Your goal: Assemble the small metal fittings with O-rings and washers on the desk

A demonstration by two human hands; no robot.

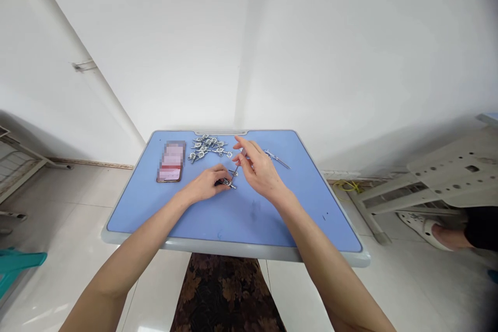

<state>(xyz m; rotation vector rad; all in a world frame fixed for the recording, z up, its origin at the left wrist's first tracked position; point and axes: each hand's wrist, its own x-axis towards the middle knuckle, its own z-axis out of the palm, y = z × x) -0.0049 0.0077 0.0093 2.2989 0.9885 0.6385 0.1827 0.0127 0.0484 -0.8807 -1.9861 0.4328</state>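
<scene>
On the blue table, near its middle, my left hand (212,182) is closed on a small metal part (226,182), whose end pokes out past the fingertips. My right hand (258,166) is raised just to the right of it, with the thumb and fingers bent around a thin metal rod (237,167). The rod's lower end is by a small metal piece beside the left fingertips. Behind the hands lies a pile of small metal parts (206,146). Several thin metal pieces (278,159) rest right of the right hand.
A phone (171,161) lies on the left of the blue table (233,223). A white wall (218,52) rises behind it. At the right are a metal frame (404,187) and a person's foot in a white clog (420,227). A teal stool (19,264) stands at lower left.
</scene>
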